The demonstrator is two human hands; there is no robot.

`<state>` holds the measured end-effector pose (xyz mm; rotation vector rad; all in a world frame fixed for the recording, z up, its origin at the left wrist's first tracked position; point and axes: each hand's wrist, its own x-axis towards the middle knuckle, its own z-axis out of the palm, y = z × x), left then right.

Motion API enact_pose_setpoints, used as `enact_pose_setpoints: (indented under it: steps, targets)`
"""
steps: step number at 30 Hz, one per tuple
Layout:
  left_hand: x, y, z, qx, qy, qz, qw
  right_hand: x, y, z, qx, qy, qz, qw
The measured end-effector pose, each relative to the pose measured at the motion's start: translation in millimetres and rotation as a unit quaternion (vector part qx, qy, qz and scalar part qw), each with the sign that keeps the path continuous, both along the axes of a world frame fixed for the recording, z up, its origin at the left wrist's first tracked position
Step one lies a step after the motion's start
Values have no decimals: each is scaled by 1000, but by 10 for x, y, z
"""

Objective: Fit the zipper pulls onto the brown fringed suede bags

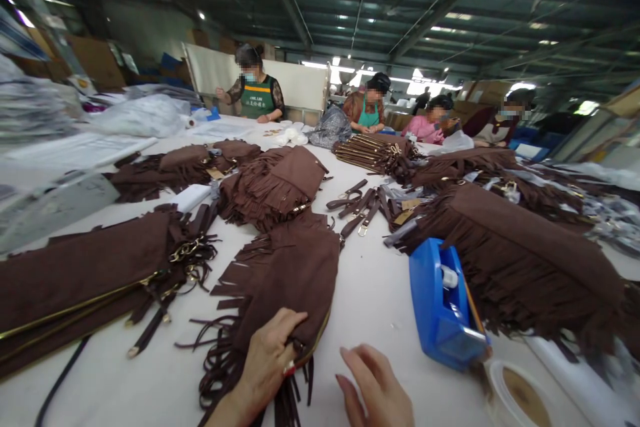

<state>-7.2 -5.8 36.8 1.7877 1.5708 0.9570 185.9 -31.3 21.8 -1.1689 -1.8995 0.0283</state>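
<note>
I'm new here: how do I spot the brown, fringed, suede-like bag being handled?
On the white table, find the blue, boxy tape dispenser. Left of it lies the bag, fringe fanning left; unlike its neighbours, it has the bare left hand holding its near end.

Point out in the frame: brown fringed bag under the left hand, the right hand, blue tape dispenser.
Brown fringed bag point(295, 273): head view, on its flat upper panel.
Right hand point(380, 383): head view, on the back of the hand.
Blue tape dispenser point(443, 323): head view, on its blue body.
</note>
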Motion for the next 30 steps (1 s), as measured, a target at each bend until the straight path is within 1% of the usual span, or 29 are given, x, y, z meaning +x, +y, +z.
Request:
enact_pose_setpoints:
  steps: [2, 4, 6, 8, 10, 12, 14, 15, 17, 19, 22, 24, 25, 26, 27, 28, 30]
  targets:
    - [5, 8, -5, 7, 3, 3, 1000, -281, 116, 51, -7, 18, 33, 999]
    - [9, 13, -14, 12, 3, 4, 1000, -433, 204, 85, -12, 19, 60, 998]
    - [5, 7, -18, 19, -3, 4, 1000, -466, 255, 122, -3, 11, 107, 994]
    - [-10, -15, -10, 24, -15, -3, 1000, -427, 279, 163, -4, 19, 166, 986]
    - [-29, -49, 7, 31, -31, -20, 999, -381, 289, 195, -39, 60, 198, 978]
    - [-38, -82, 17, 57, -52, -49, 996, -373, 288, 204, -96, 132, 184, 969]
    - [-17, -100, 14, 84, -88, -66, 990, -414, 284, 193, -155, 219, 147, 952]
    - [7, -101, 9, 80, -111, -66, 988, -445, 282, 185, -182, 266, 129, 938]
    - [77, -90, -2, 46, -156, -61, 985, -510, 284, 176, -228, 358, 99, 900]
    - [154, -69, -23, 24, -175, -58, 983, -555, 295, 184, -277, 443, 84, 849]
    - [231, -37, -91, 75, -158, -64, 983, -564, 320, 203, -342, 542, 88, 763]
    - [248, -24, -150, 99, -141, -57, 983, -532, 338, 194, -370, 574, 108, 722]
    - [251, -21, -176, 101, -137, -51, 984, -509, 345, 182, -381, 578, 125, 711]
    - [253, -20, -196, 99, -135, -43, 985, -484, 351, 167, -391, 571, 143, 708]
    - [257, -21, -210, 97, -135, -36, 985, -459, 354, 152, -396, 556, 158, 713]
    - [263, -23, -216, 95, -137, -30, 986, -438, 355, 139, -392, 536, 163, 729]
    - [283, -29, -210, 93, -142, -19, 985, -413, 345, 128, -362, 488, 147, 780]
